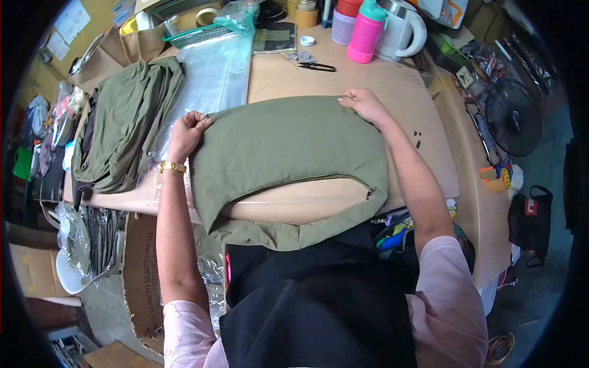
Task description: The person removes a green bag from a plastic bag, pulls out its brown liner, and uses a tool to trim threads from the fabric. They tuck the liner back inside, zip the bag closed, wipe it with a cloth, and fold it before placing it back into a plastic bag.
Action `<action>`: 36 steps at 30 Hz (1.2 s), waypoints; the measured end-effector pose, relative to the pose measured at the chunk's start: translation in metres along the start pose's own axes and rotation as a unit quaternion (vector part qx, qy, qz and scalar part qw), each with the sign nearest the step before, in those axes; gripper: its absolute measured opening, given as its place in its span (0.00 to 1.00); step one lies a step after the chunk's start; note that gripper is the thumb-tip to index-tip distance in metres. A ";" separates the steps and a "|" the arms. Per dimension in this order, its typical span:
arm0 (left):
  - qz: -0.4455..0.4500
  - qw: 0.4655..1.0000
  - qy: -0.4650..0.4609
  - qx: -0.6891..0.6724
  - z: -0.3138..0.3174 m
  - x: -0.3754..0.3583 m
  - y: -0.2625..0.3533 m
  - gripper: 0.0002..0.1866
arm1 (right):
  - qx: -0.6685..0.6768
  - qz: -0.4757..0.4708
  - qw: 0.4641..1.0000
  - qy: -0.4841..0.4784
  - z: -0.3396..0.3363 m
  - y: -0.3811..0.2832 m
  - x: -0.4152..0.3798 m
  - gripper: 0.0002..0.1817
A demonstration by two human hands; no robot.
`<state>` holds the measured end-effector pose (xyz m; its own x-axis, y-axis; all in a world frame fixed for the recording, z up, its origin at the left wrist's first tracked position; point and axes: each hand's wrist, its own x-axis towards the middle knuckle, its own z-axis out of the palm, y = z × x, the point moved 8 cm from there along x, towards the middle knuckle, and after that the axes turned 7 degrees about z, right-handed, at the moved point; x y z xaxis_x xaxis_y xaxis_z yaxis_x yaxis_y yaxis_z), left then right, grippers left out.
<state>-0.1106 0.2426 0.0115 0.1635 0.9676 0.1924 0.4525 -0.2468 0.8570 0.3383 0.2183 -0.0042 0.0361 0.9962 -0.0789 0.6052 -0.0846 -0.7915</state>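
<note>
An olive-green cloth bag (288,141) lies spread on the table in front of me. Its strap (319,231) curves along the near side, and tabletop shows through the gap between strap and body. A small metal zip pull (370,192) shows near the right end of that gap. My left hand (189,132) pinches the bag's upper left corner, fingers closed on the cloth. At the upper right edge, my right hand (363,105) grips the fabric between thumb and fingers.
Folded green cloth pieces (126,122) are stacked at the left beside clear plastic sheeting (215,67). Black thread snips (318,67) lie beyond the bag. A pink bottle (362,40) and a kettle (396,34) stand at the back. A fan (514,116) is at the right.
</note>
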 end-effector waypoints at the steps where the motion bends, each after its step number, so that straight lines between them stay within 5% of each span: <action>1: 0.003 1.000 -0.025 -0.019 0.002 0.004 -0.005 0.13 | -0.001 0.003 1.000 0.006 -0.001 0.001 0.002 0.18; 3: 0.009 0.998 -0.049 -0.039 0.004 0.007 0.014 0.14 | 0.052 0.035 0.998 -0.017 0.002 0.004 0.004 0.18; 5: -0.121 0.984 -0.105 -0.075 0.007 0.002 0.019 0.15 | 0.057 0.035 0.997 -0.025 -0.004 -0.007 -0.002 0.16; 14: -0.096 0.973 -0.205 0.040 -0.004 -0.005 0.042 0.15 | 0.100 0.115 0.968 -0.201 0.006 -0.043 -0.040 0.14; 16: -0.091 0.948 -0.306 -0.002 0.004 -0.016 0.042 0.15 | 0.137 0.134 0.947 -0.258 0.012 -0.035 -0.044 0.14; 18: -0.069 0.951 -0.295 -0.060 0.006 -0.023 0.037 0.15 | 0.021 0.123 0.941 -0.316 0.019 -0.039 -0.055 0.12; 20: -0.024 0.966 -0.254 -0.051 -0.015 -0.023 0.055 0.14 | 0.045 0.089 0.938 -0.332 0.001 -0.063 -0.071 0.11; 23: 0.113 0.987 -0.024 -0.115 -0.072 -0.009 0.117 0.12 | 0.044 -0.140 0.989 0.006 -0.091 -0.137 -0.071 0.11; 25: 0.179 0.978 0.100 0.031 -0.116 -0.020 0.199 0.12 | -0.033 -0.273 0.939 0.205 -0.148 -0.210 -0.109 0.11; 26: 0.266 0.956 0.118 -0.032 -0.134 -0.021 0.223 0.11 | -0.053 -0.336 0.895 0.289 -0.170 -0.240 -0.133 0.11; 28: 0.425 0.881 0.209 0.002 -0.153 -0.060 0.290 0.11 | -0.037 -0.461 0.826 0.321 -0.179 -0.290 -0.196 0.19; 31: 0.439 0.852 0.248 0.139 -0.150 -0.107 0.302 0.09 | -0.043 -0.403 0.845 0.350 -0.208 -0.265 -0.212 0.12; 33: 0.465 0.837 0.225 0.178 -0.121 -0.129 0.273 0.09 | -0.225 -0.447 0.785 0.366 -0.168 -0.248 -0.228 0.10; 34: 0.482 0.833 0.191 0.192 -0.096 -0.140 0.256 0.11 | -0.136 -0.378 0.869 0.290 -0.157 -0.207 -0.212 0.09; 35: 0.470 0.855 0.148 0.164 -0.076 -0.146 0.217 0.15 | -0.246 -0.405 0.842 0.258 -0.125 -0.193 -0.222 0.09; 36: 0.421 0.882 0.103 0.187 -0.053 -0.157 0.195 0.13 | -0.218 -0.332 0.897 0.193 -0.097 -0.157 -0.218 0.10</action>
<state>-0.0945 0.0458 0.1733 0.4337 0.4129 0.8009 0.5109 -0.8448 0.1589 0.3127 0.0160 0.1963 -0.2262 0.7643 0.6039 0.8458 0.4617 -0.2674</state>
